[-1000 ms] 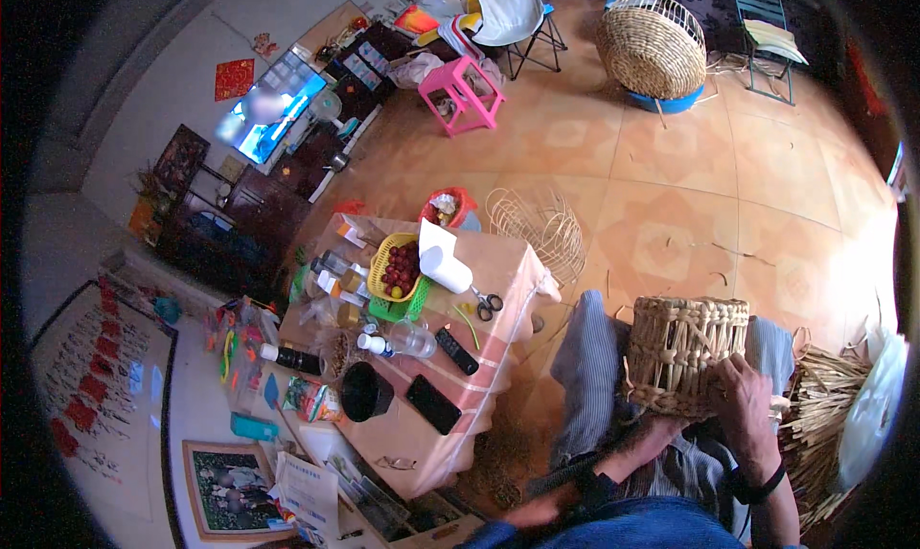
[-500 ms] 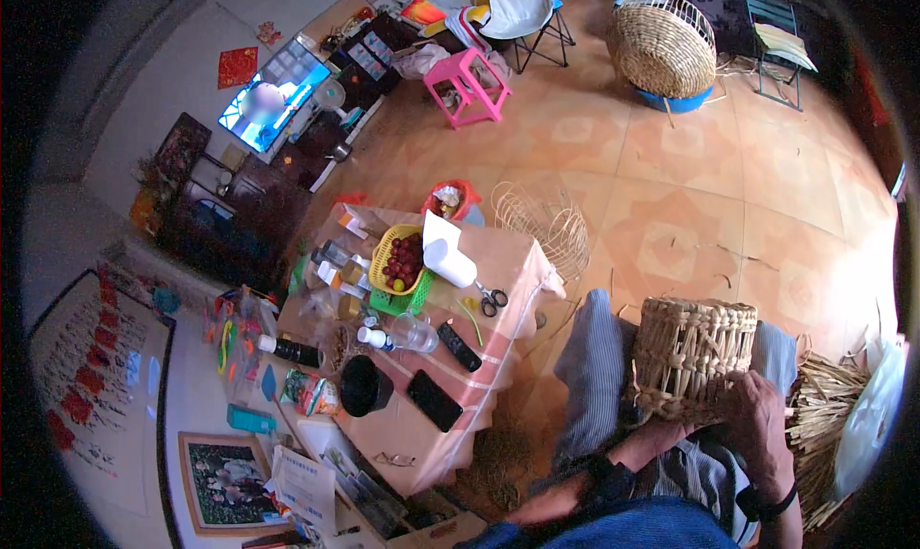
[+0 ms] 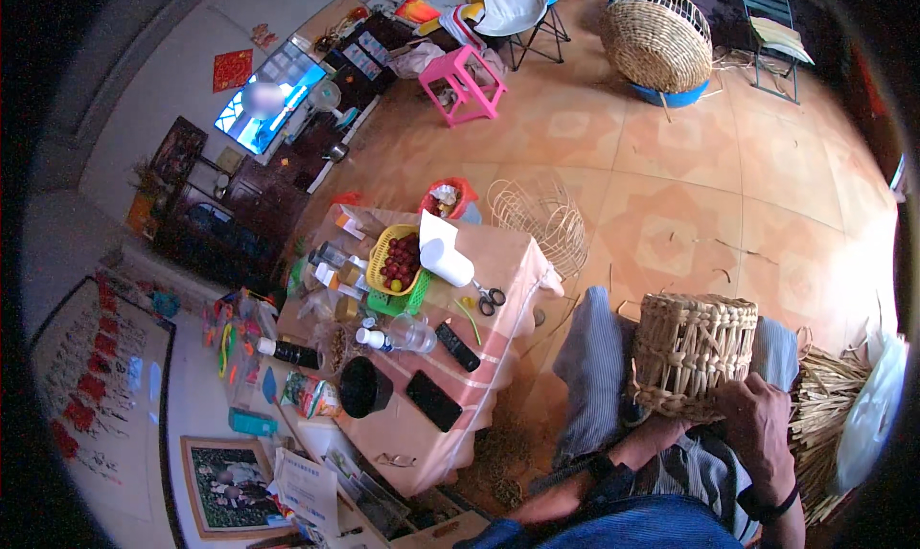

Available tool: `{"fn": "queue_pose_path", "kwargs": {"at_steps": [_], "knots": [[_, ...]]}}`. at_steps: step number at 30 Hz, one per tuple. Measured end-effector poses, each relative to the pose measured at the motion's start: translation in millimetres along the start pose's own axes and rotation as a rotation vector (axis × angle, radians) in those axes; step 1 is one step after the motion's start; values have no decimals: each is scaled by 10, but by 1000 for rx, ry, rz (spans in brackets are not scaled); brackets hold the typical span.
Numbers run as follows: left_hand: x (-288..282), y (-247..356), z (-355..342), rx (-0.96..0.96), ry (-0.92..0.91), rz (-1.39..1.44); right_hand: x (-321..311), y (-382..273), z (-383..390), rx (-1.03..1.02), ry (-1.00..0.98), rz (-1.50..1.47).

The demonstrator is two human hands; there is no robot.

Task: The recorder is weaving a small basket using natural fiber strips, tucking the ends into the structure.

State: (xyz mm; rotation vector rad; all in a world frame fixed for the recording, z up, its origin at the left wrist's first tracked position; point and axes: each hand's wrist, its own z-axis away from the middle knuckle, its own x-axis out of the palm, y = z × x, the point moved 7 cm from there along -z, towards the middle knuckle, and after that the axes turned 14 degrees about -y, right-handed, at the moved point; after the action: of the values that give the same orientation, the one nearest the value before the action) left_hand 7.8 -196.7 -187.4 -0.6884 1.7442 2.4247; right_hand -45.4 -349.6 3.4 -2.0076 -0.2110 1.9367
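Note:
A small woven straw basket (image 3: 695,343) rests on my lap between my knees, its thick braided rim toward me. My right hand (image 3: 759,424) is closed at the near right part of that rim, fingers bent and pressed together on the weave; any strand in them is too small to make out. From the lower left comes my left forearm, and my left hand (image 3: 668,434) lies against the near underside of the basket. Its fingers are hidden by the basket.
Beside my right leg lies a bundle of dry straw (image 3: 826,420) with a white plastic bag (image 3: 872,424). To my left stands a cluttered table (image 3: 513,290) with scissors (image 3: 490,302), a phone (image 3: 434,400) and a fruit basket (image 3: 383,262). A large woven basket (image 3: 657,46) sits far off.
My right hand has shifted slightly at the basket's rim. The basket and my left hand stay nearly in place; the whole view has moved a little.

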Motion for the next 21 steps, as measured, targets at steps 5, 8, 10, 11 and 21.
{"fn": "queue_pose_path", "kwargs": {"at_steps": [5,8,10,11,21], "knots": [[-31,10,22,24,-15,70,54,-61,-16,-18,10,29],[-90,-42,93,15,0,92,-68,-353,-164,-36,-35,-82],[-75,-27,56,27,-17,110,-209,-337,-114,-6,-26,-114],[-75,-29,71,25,-17,118,-264,-310,-86,7,-27,-133],[-131,-69,76,27,-21,160,-46,-171,-77,28,-48,-123]]}}
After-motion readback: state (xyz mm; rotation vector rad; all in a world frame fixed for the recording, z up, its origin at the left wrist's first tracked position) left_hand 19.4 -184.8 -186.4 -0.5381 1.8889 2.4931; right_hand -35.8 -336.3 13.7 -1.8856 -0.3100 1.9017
